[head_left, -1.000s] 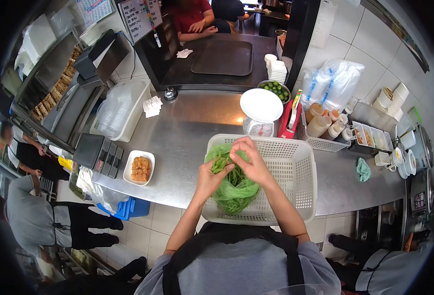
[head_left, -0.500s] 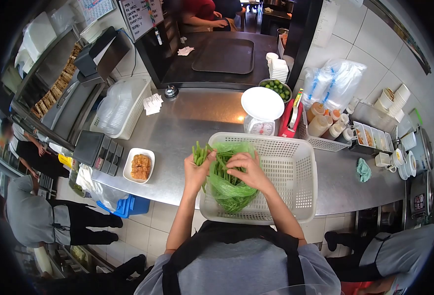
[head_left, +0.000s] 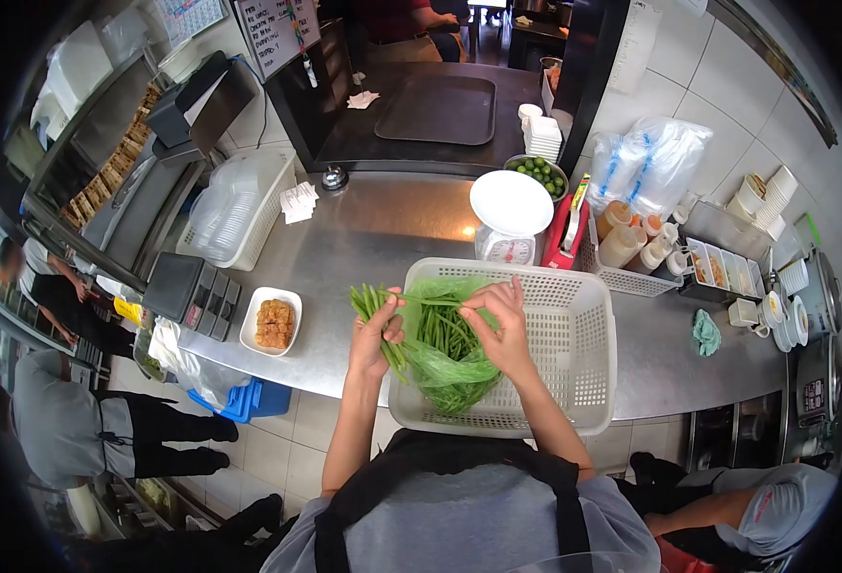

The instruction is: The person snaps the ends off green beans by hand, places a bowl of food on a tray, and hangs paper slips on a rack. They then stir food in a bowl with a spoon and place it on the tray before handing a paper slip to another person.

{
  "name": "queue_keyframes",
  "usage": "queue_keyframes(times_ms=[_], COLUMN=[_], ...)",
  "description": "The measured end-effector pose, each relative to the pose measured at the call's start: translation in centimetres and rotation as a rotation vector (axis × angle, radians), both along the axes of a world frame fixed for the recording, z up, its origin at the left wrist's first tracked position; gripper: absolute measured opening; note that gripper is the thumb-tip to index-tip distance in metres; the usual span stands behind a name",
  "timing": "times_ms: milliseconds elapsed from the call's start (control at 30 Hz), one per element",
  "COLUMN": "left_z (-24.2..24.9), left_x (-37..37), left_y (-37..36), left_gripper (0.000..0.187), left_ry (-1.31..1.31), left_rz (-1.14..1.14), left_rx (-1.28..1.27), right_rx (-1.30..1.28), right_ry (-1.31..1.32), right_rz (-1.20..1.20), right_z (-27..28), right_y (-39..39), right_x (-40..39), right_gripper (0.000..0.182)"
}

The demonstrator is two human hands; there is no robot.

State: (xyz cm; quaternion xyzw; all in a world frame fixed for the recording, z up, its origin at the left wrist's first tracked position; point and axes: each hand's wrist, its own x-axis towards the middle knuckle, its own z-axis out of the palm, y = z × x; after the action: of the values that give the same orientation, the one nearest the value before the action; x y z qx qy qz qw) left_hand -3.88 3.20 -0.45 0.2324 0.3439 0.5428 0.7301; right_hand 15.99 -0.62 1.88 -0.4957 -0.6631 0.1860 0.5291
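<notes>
My left hand [head_left: 371, 342] is closed around a small bunch of green beans [head_left: 368, 300], whose ends stick out past the thumb. With thumb and fingers pinched, my right hand [head_left: 503, 329] grips one end of a single long green bean [head_left: 431, 301]. That bean stretches across to my left hand. Below both hands, a thin green plastic bag [head_left: 459, 374] lies open, full of more green beans [head_left: 443, 332]. The bag rests in the left part of a white perforated plastic basket [head_left: 574, 387] on the steel counter.
A white dish of fried food [head_left: 273, 323] stands left of the basket. Behind it are a kitchen scale [head_left: 511, 212], a bowl of green limes [head_left: 537, 175] and a basket of sauce bottles [head_left: 621, 245]. Co-workers stand at left [head_left: 58, 411] and lower right [head_left: 746, 511].
My right hand has come up out of the bag and now pinches one bean, drawn across to the left hand. The left hand has shifted slightly left, its bunch now fanned outward.
</notes>
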Motion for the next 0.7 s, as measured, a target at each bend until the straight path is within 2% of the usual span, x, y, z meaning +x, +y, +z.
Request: queue_keyframes(times_ms=[133,233,333,433,533,633,700], left_z=[-1.5,-2.1,-1.3,-0.7,-0.2,-0.6,-0.2], left_x=[0.4,0.0,0.2,0.2,0.1,-0.4,-0.3], left_y=[0.1,0.3,-0.2,-0.2,0.1,0.8,0.5], left_gripper=[0.022,0.020,0.019,0.017,0.015,0.014,0.015], left_ry=[-0.175,-0.274,-0.199,-0.232,-0.315,-0.356,-0.054], left_rz=[-0.114,-0.211,-0.264,-0.304,-0.251,-0.234,-0.205], left_rx=[-0.131,-0.184,-0.140,-0.100,-0.128,-0.121,-0.034], right_rx=[-0.031,-0.080,-0.116,-0.170,-0.293,-0.056,-0.026], right_ry=[0.194,0.020,-0.185,-0.526,-0.779,-0.685,-0.779], right_rz=[0.060,0.146,0.173,0.077,0.024,0.069,0.093], right_z=[-0.2,0.3,-0.3,-1.5,-2.0,-2.9,-3.7], right_y=[-0.5,-0.3,0.3,0.8,1.3,2.0,2.6], right_x=[-1.0,-0.5,0.0,0.2,-0.2,-1.0,-1.4], right_gripper=[0.006,0.004,0.009,0.013,0.012,0.012,0.011])
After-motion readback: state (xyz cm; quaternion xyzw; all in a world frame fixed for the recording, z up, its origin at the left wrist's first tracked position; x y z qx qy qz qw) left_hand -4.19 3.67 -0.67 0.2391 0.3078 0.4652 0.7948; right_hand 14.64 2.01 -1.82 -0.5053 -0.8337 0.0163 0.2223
